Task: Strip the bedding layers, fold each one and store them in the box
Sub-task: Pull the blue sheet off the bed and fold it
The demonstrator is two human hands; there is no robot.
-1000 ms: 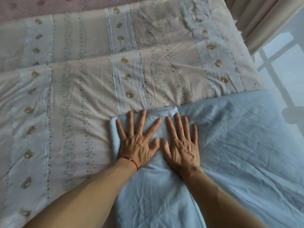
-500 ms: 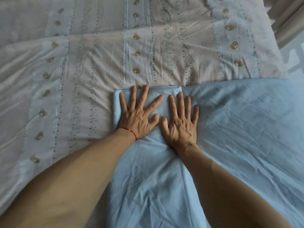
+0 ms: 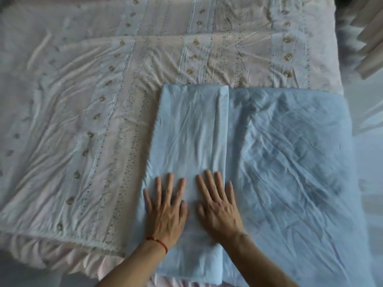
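Note:
A light blue sheet [image 3: 286, 154] lies on the right half of the bed, with a narrow folded strip [image 3: 190, 125] of it laid over its left edge. My left hand [image 3: 165, 208], with a red string at the wrist, rests flat on the near part of that strip, fingers spread. My right hand [image 3: 217, 206] lies flat beside it on the same strip, fingers apart. Neither hand grips cloth. Under the sheet, a pale pink patterned quilt [image 3: 99, 112] with striped bands and small tan motifs covers the bed. No box is in view.
The quilt's near edge and a pink frill [image 3: 78, 259] hang at the bed's front left. Beige curtain folds [image 3: 371, 38] hang at the top right, past the bed's right side. Pale floor [image 3: 369, 154] shows to the right.
Both flat hands have slid toward me along the folded strip, from its far end to its near part. The camera view pulled back, showing the whole strip.

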